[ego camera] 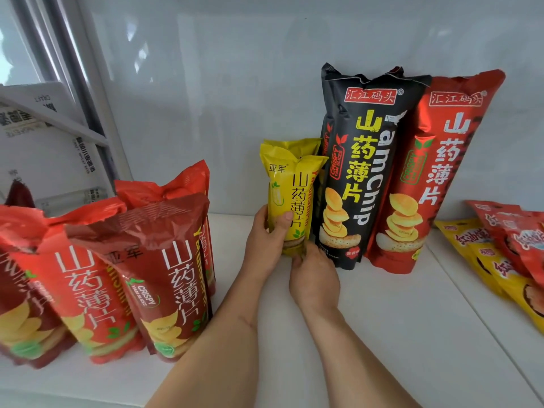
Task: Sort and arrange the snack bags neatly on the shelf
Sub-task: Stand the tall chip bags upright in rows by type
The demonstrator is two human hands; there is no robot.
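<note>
White shelf (382, 319), back edge: your left hand (262, 245) and right hand (315, 275) clamp the small yellow crinkly foil snack bag (290, 195) low; it's probably light and crushable, so squeeze gently.

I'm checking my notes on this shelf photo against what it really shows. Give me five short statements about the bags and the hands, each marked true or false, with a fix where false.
1. The left hand grips the small yellow bag, thumb across its front. True.
2. The tall black bag lies flat on the shelf. False: it stands upright against the back wall.
3. The tall red bag stands to the right of the black one. True.
4. The right hand is holding a red bag. False: it is at the yellow bag's bottom edge.
5. The cluster of red bags stands right of the hands. False: it stands to their left.
</note>
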